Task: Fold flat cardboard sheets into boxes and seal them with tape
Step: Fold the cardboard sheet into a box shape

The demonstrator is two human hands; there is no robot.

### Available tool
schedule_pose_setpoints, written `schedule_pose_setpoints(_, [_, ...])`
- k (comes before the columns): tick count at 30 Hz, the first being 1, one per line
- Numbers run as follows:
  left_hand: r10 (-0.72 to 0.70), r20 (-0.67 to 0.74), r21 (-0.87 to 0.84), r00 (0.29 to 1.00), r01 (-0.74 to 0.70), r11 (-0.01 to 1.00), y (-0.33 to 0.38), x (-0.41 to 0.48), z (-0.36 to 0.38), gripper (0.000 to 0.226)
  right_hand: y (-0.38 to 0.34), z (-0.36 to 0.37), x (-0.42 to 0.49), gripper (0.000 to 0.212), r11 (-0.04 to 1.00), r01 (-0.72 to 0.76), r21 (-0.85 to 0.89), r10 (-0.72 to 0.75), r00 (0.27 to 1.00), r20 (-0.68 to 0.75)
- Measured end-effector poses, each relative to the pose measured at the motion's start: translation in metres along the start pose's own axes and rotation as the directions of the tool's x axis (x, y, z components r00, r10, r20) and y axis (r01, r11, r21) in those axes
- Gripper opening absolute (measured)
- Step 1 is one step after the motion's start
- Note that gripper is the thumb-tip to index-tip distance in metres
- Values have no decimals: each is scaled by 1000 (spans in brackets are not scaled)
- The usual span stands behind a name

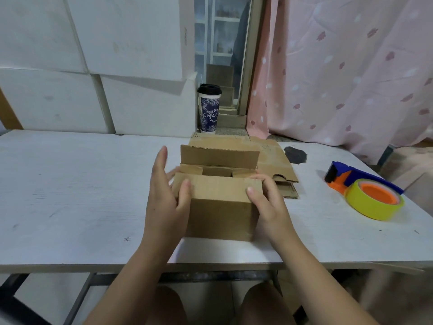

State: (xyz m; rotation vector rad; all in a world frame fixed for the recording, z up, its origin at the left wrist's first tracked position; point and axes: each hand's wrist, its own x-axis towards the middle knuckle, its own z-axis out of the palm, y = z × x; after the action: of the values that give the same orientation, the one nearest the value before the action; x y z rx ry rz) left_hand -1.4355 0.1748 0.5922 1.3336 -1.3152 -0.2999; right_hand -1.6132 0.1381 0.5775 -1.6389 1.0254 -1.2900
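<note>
A small brown cardboard box point(220, 207) stands on the white table point(70, 184), its top open. The far flap stands up, the two side flaps lie folded inward, and the near flap leans toward me. My left hand point(166, 198) is at the box's left side, thumb on the near flap, fingers straight and reaching past the left edge. My right hand point(264, 198) holds the right corner, thumb on the near flap and fingers curled over the top edge. Flat cardboard sheets point(276, 160) lie behind the box. A tape dispenser point(360, 186) with a yellow roll lies at the right.
A lidded paper cup point(209, 109) stands at the table's far edge by a window. A pink curtain point(339, 66) hangs at the right. White foam panels line the wall at the left. A dark patch point(295, 154) marks the table near the sheets.
</note>
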Motion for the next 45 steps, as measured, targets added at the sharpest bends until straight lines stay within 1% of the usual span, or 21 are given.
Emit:
schedule_pose_setpoints(3, [162,62,256,985,-172,951,4,10,-2,67,-4,-2,5,54,994,-11,113,13,1000,-18])
schedule_pose_setpoints(5, [316,115,450,942,-333,828,7,17,3,70,-8,-3,10,71,993,-43,113,45,999,-15])
schedule_pose_setpoints(8, [408,234,534,882,-467,704,16,13,25,60,-13,-3,18,66,994,-71,87,73,997,-24])
schedule_pose_setpoints(10, [391,268,561,881,-472,680,22,8,39,50,-13,-2,20,54,993,-77,86,82,995,-56])
schedule_pose_setpoints(14, [323,327,647,888,-459,608,22,4,53,56,-9,-9,19,29,999,-53,-2,53,996,-67])
schedule_pose_setpoints(18, [206,437,649,876,-465,602,26,2,63,70,-12,-26,20,25,998,-62,20,63,996,-64])
schedule_pose_setpoints(20, [191,424,655,885,-446,610,35,1,67,70,-8,-44,27,24,997,-73,-14,70,985,-156])
schedule_pose_setpoints(21, [159,432,657,888,-431,619,42,-1,69,72,-5,-55,32,21,993,-68,-100,43,971,-234])
schedule_pose_setpoints(23, [80,491,671,868,-435,600,52,-2,73,76,1,-82,43,16,923,-63,-379,-78,935,-347])
schedule_pose_setpoints(26, [68,532,660,844,-463,592,61,-6,86,76,15,-130,62,35,642,-206,-738,-127,921,-368])
schedule_pose_setpoints(29, [93,537,659,839,-486,574,63,-8,99,74,42,-179,78,46,371,-345,-862,20,931,-365])
schedule_pose_setpoints(31, [95,535,667,840,-488,563,65,-10,105,74,57,-204,80,30,205,-361,-910,76,933,-353])
schedule_pose_setpoints(32, [95,532,670,842,-486,561,66,-11,105,74,63,-211,80,26,166,-370,-914,89,929,-359])
schedule_pose_setpoints(33, [94,527,669,844,-481,567,66,-11,105,73,66,-217,80,25,184,-378,-907,92,926,-367])
schedule_pose_setpoints(34, [93,524,667,847,-476,574,67,-12,106,73,67,-221,80,29,276,-376,-885,78,926,-370])
schedule_pose_setpoints(36, [91,525,671,846,-477,567,68,-13,107,73,61,-227,83,44,571,-420,-705,92,886,-454])
schedule_pose_setpoints(37, [89,526,671,846,-478,567,68,-13,107,73,60,-233,87,49,633,-453,-628,91,849,-520])
schedule_pose_setpoints(38, [88,527,672,845,-478,566,69,-13,107,73,60,-242,92,52,622,-477,-621,65,822,-566])
schedule_pose_setpoints(40, [85,530,671,844,-479,566,68,-13,107,73,63,-260,98,52,444,-533,-720,59,819,-571])
schedule_pose_setpoints(43, [83,537,669,840,-483,565,68,-13,107,73,59,-279,101,43,169,-503,-848,252,853,-456])
schedule_pose_setpoints(45, [76,540,674,839,-484,557,69,-13,107,73,55,-282,97,37,108,-457,-883,359,846,-394])
